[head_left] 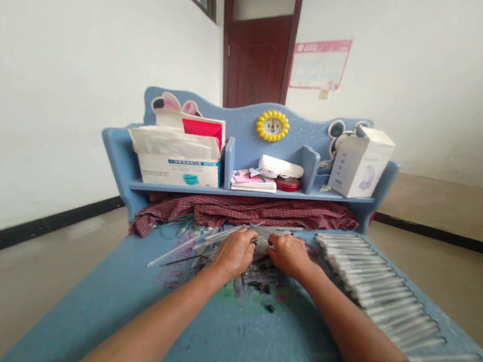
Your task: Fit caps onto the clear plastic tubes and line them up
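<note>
My left hand [236, 252] is closed, its fingers curled over a pile at the middle of the blue desk [120, 307]. Just right of it, my right hand [289, 255] pinches with bent fingers. Whatever either hand grips is too small or hidden to make out. Between them lies a greyish, see-through plastic heap [263, 238]. Small black pieces [260, 287] are scattered in front of the hands, with one loose black piece [269, 308] nearer me. Thin clear tubes [173, 250] lie loose beside my left hand.
At the right, many clear tubes [381, 292] lie side by side in a stack. A checked cloth [247, 210] is bunched under the shelf [253, 194]. The shelf bears a mask box [177, 167], a red round case [287, 184] and a white box [360, 163].
</note>
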Motion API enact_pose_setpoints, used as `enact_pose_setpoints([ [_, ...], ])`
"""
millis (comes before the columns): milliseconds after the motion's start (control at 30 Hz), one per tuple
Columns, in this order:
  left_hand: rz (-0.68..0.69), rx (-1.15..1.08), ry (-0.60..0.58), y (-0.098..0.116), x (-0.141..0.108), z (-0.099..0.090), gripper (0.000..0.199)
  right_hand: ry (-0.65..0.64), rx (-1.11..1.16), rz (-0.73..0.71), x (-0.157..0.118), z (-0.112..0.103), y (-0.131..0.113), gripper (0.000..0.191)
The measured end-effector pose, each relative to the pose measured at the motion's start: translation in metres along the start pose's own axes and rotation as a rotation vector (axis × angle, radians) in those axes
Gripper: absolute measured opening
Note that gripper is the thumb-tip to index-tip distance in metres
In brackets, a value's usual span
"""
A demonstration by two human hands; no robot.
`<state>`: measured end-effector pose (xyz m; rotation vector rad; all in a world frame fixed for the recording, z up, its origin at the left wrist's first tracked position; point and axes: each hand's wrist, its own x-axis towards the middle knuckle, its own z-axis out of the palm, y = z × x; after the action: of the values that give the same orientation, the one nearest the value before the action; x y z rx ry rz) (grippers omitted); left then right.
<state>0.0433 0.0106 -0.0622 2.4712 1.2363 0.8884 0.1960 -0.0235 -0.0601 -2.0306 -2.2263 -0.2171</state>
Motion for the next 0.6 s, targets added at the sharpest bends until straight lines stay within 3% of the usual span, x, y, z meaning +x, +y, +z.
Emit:
enact_pose_setpoints([
  [167, -0.026, -0.069, 0.014, 0.002, -0.001, -0.001, 0.022, 0.024, 0.006, 0.003, -0.001, 0.0, 0.002, 0.027],
  [267, -0.067, -0.174, 0.06, 0.005, 0.0, -0.001, 0.021, 0.122, 0.125, 0.048, 0.0, -0.002, 0.01, 0.026],
  [367, -0.311, -0.466, 0.029, 0.01, 0.003, -0.002, 0.011, 0.254, 0.344, 0.104, 0.001, -0.004, 0.017, 0.024],
  [433, -0.505, -0.695, -0.02, 0.013, 0.004, -0.003, 0.014, 0.332, 0.489, 0.108, 0.0, -0.003, 0.019, 0.024],
  [600, -0.695, -1.101, -0.145, 0.015, 0.006, -0.009, 0.031, 0.412, 0.767, -0.015, -0.006, -0.003, 0.011, 0.023],
])
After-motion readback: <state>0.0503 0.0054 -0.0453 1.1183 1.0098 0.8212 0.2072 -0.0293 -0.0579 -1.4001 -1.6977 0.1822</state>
